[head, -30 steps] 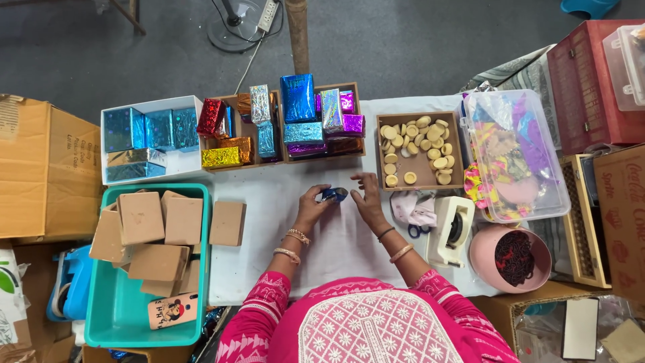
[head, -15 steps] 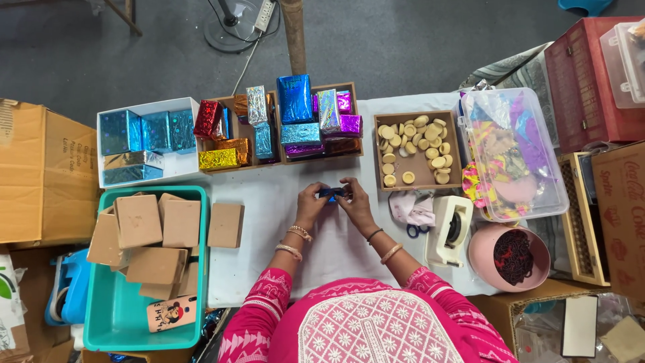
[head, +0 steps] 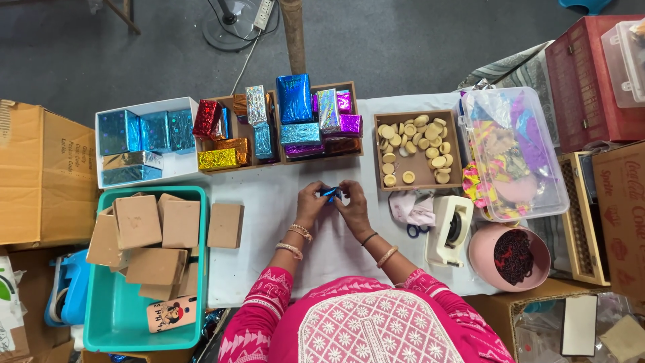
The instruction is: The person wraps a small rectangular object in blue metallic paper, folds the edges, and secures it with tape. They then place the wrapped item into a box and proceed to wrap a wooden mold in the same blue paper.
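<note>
Cardboard fills the far left of your view: plain brown boxes [head: 154, 235] heaped in a teal tub [head: 127, 323], well to the left of your left hand [head: 310, 207], with one more brown box [head: 225, 225] lying on the white tabletop [head: 269, 202] between the tub and that hand. Beyond your hands, shiny foil-wrapped boxes [head: 289, 128] in blue, red, gold and purple stand in wooden trays. Your left hand is closed, its fingertips pinching a small blue foil piece [head: 330, 193] from the left; your right hand [head: 353, 207] pinches the same piece from the right, so both hands meet on it just above the tabletop. Beyond and to the right of your right hand sits a wooden tray of pale round discs [head: 413, 149]. Just right of that hand lie scissors [head: 415, 230], a cream tape dispenser [head: 451, 230], then a pink bowl [head: 509, 255] of dark contents.
</note>
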